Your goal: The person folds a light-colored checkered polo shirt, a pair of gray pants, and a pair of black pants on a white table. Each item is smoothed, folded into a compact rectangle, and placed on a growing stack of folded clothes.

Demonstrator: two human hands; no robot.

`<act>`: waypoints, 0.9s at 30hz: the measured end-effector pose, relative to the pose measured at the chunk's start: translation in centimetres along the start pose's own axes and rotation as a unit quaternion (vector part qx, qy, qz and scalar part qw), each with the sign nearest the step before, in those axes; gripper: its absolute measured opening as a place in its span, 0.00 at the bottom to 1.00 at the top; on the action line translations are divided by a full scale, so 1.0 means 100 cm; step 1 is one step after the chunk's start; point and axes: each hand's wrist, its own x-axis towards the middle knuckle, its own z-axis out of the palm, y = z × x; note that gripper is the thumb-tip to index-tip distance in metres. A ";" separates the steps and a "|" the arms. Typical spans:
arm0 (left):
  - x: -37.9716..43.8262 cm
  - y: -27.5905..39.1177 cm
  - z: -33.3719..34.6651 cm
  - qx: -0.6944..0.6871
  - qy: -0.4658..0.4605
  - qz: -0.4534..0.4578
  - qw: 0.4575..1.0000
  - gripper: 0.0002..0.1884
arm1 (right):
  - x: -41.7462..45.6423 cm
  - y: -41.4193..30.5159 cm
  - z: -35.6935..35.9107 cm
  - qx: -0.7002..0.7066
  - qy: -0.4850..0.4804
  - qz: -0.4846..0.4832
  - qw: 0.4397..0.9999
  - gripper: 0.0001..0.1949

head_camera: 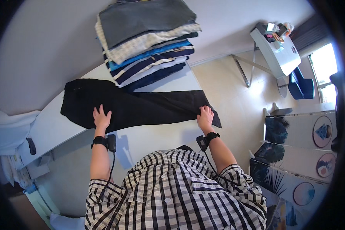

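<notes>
A pair of black trousers (149,107) lies lengthwise across the white table (169,84), the waist end to the left and the leg ends to the right. One leg's hem juts past the table's right edge. My left hand (102,117) rests flat on the upper part of the trousers, fingers spread. Near the leg ends, my right hand (205,116) has its fingers curled onto the cloth at the near edge. Just behind the trousers rises a tall stack of folded clothes (149,43), with a dark grey garment on top.
White fabric (8,132) and a small dark object (31,146) are at the table's left end. A wall stands behind. To the right are a desk (279,54) with items on it, a blue chair (300,84) and a printed folding screen (296,155).
</notes>
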 end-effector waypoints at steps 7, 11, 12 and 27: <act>0.002 -0.018 -0.004 0.054 -0.029 0.016 0.998 0.42 | 0.010 0.057 -0.025 0.160 -0.089 -0.016 0.983 0.11; 0.004 -0.026 -0.003 0.053 -0.022 -0.001 0.998 0.42 | 0.050 0.073 -0.053 0.326 -0.068 0.048 0.942 0.11; 0.006 -0.025 -0.005 0.045 -0.028 0.001 0.999 0.42 | 0.062 0.077 -0.058 0.339 -0.047 0.067 0.937 0.11; -0.080 0.168 0.022 -0.045 0.109 0.257 0.959 0.16 | 0.102 0.121 0.067 0.248 -0.201 0.074 0.945 0.11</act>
